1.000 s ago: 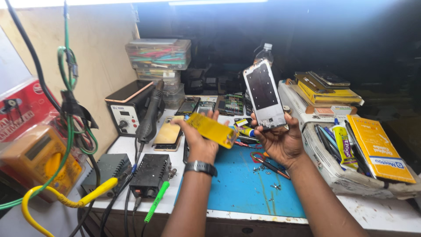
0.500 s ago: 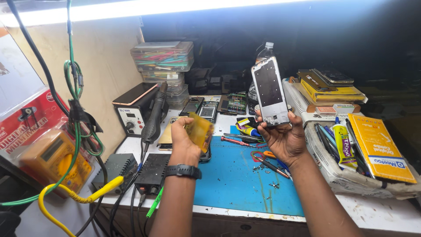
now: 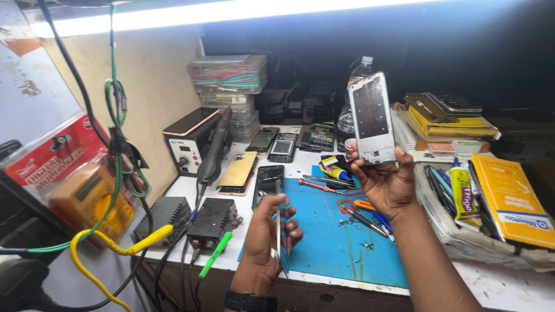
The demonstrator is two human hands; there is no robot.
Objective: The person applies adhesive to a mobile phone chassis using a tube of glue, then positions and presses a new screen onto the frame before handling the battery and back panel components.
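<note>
While our right hand (image 3: 388, 184) grips a white phone frame (image 3: 372, 118) upright at one o'clock, our left hand (image 3: 267, 242) pinches a thin panel (image 3: 278, 222) edge-on at six o'clock over the blue mat (image 3: 329, 237). We judge the pieces separated; loose screws (image 3: 354, 221) and screwdrivers (image 3: 319, 185) suggest reassembly remains.

Two hands (image 3: 269, 237), two phone parts (image 3: 372, 118)
</note>
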